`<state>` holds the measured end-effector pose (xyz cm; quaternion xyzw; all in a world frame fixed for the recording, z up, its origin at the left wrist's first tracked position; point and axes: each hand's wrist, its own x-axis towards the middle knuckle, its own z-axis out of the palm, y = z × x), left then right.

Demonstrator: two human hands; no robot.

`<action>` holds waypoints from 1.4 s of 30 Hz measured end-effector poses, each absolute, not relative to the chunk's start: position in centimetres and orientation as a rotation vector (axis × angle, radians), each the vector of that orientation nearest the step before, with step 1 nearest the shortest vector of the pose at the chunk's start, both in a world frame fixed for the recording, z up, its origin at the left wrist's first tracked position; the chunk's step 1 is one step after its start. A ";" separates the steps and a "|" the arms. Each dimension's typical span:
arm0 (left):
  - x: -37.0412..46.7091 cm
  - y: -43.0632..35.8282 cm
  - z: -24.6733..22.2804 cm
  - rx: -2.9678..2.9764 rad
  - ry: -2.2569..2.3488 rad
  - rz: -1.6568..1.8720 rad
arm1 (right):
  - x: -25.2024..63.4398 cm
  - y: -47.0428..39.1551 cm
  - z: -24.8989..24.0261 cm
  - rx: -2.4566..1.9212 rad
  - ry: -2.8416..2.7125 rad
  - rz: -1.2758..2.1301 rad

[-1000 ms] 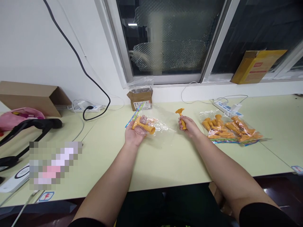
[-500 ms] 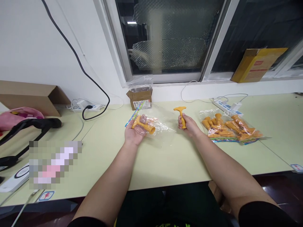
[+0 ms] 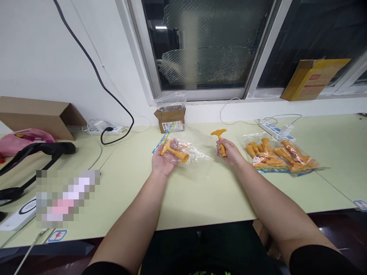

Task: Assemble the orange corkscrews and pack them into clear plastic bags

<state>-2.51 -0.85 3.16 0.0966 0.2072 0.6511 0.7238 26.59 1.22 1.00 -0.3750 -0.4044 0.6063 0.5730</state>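
My left hand (image 3: 163, 164) lies palm up beneath a clear plastic bag (image 3: 197, 152) with a colourful header strip, its thumb closed over the front. Inside the bag are a yellow-orange T-shaped plastic handle (image 3: 179, 154) with a flared end and a small purplish piece (image 3: 174, 144) I cannot identify. To the right, my right hand (image 3: 228, 151) is closed around the ribbed grip of another yellow-orange T-shaped handle (image 3: 219, 133), held upright with its crossbar on top. Beyond that hand, two filled clear bags (image 3: 265, 154) of similar yellow-orange parts lie on the table.
A small open cardboard box (image 3: 171, 118) stands against the wall behind the bag. Power strips (image 3: 276, 131) with cables lie along the back. At left are a larger carton (image 3: 34, 114), a pink bag (image 3: 25, 141) and a black strap-like frame (image 3: 54, 151). A yellow carton (image 3: 314, 80) leans at the window.
Hardly anything differs. The handle in my right hand has tilted very slightly, and the whole view has shifted a little; both hands keep their hold.
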 end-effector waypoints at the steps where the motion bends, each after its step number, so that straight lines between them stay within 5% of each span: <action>1: -2.6 -0.8 3.1 0.215 0.452 1.434 | 26.6 1.2 1.0 -0.874 -0.941 1.417; 11: -2.5 -0.8 3.1 0.211 0.444 1.436 | 27.6 1.7 0.5 -1.102 -0.931 1.639; 17: -2.2 -1.2 3.6 0.238 0.446 1.463 | 29.2 2.6 0.9 -0.977 -0.791 1.252; 27: -2.5 -0.8 3.1 0.296 0.447 1.461 | 31.2 3.7 1.0 -0.762 -0.582 1.113; 37: -3.2 0.1 2.2 0.246 0.473 1.598 | 31.0 1.3 2.3 -0.576 -1.006 1.546; 42: -3.1 0.2 2.1 0.241 0.479 1.609 | 29.3 0.9 2.0 -0.648 -1.198 1.393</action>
